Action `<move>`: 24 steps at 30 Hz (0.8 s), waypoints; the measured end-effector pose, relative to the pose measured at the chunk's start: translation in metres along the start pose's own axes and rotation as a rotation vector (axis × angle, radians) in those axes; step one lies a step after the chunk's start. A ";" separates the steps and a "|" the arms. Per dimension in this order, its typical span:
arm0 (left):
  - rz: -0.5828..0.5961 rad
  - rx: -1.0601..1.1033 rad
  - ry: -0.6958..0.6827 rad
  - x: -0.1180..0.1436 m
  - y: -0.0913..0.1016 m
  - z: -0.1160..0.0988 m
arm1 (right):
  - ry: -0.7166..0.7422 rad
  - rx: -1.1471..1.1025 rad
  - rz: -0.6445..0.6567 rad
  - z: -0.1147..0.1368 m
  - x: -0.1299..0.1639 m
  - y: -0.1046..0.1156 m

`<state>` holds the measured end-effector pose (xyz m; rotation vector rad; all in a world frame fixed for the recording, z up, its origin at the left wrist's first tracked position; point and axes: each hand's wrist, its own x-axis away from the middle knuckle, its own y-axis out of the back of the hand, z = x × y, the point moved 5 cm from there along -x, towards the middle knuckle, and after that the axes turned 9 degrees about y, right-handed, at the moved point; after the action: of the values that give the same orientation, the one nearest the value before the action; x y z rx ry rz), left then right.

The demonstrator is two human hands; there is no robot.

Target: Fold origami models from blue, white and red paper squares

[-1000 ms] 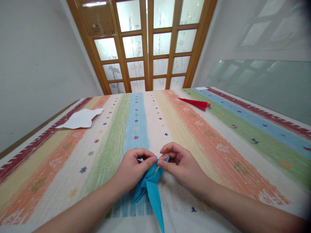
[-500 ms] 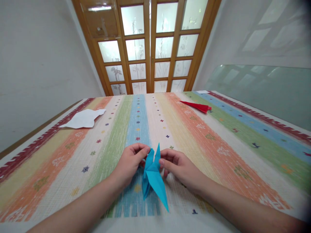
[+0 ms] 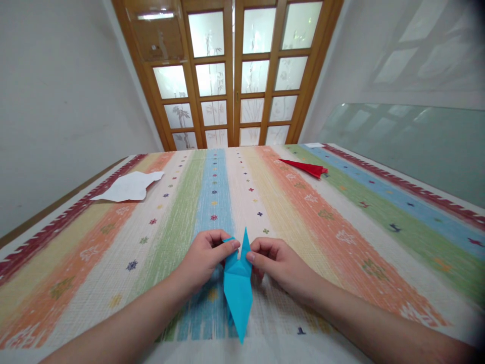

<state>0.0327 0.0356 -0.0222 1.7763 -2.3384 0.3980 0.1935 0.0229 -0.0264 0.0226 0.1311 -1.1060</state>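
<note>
A folded piece of blue origami paper [image 3: 238, 293] is held above the near part of the table, its broad point aimed down at me and two narrow points facing away. My left hand [image 3: 212, 255] pinches its upper left point between thumb and fingers. On the other side, my right hand [image 3: 275, 258] pinches the right edge near the base of the upright narrow point. Part of the paper's underside is hidden beneath the front flap, and several fingertips are hidden behind the paper.
A striped, patterned tablecloth [image 3: 182, 202] covers the table. At the left lies a white sheet of paper [image 3: 129, 186] with an uneven outline. A red folded paper [image 3: 305, 168] lies farther back on the right. Beyond the table stand wooden glass-paned doors [image 3: 231, 106].
The blue paper has turned so its broad flap faces me and points straight down, where before it slanted right. Its upper left point has bent outward under my left thumb.
</note>
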 end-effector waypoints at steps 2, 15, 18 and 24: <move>0.002 0.006 -0.019 0.001 0.001 -0.002 | 0.027 0.005 -0.006 0.003 0.000 0.001; -0.022 -0.042 -0.101 0.000 -0.005 -0.004 | -0.041 -0.103 0.028 -0.005 0.001 -0.004; -0.175 -0.075 -0.234 0.001 0.006 -0.010 | -0.020 -0.108 -0.035 -0.001 -0.001 0.001; -0.326 -0.456 -0.574 0.026 0.012 -0.031 | 0.065 -0.073 -0.163 0.006 -0.001 0.010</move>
<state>0.0138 0.0245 0.0142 2.1521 -2.1246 -0.7216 0.2029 0.0281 -0.0204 -0.0181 0.2346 -1.2633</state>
